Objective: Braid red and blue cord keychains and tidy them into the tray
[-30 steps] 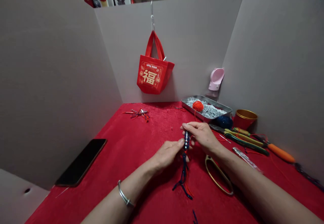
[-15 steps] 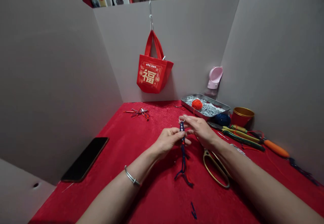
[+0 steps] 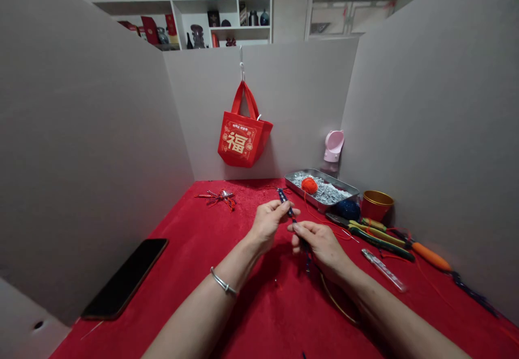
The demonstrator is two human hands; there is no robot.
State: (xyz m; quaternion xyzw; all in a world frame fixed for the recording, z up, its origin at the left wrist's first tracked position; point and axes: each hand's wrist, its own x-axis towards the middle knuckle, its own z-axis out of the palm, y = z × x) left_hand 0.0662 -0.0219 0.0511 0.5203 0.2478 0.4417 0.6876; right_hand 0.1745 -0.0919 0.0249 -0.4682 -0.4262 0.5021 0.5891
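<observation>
- My left hand [image 3: 271, 221] is pinched on the cord [image 3: 283, 197]. Thumb and forefinger grip it near its upper end, and a short length sticks out beyond the fingertips.
- My right hand [image 3: 320, 245] is closed on the same cord lower down, just beside the left fingers and nearer to me. The fingers curl over it, so I cannot make out the exact grip.
- The cord is dark blue and braided. It is held clear of the cloth [image 3: 243, 316] and slants between the two grips, with loose ends hanging below the right fingers, partly hidden.
- As I judge it, the step in hand is working the braid between two pinches, the left steadying the top and the right handling the strands.
- To my mind any next move calls for the left pinch to hold firm and the strands under the right fingers to be kept apart.
- Under my right wrist a loop of the scissors [image 3: 338, 307] shows.
- Beyond the right fingers lie the tools [image 3: 379, 233]. Farther off stands the tray [image 3: 292, 181] with a yarn ball [image 3: 309, 185] in it.
- The phone [image 3: 125, 278] lies well off to the left of the left fingers.
</observation>
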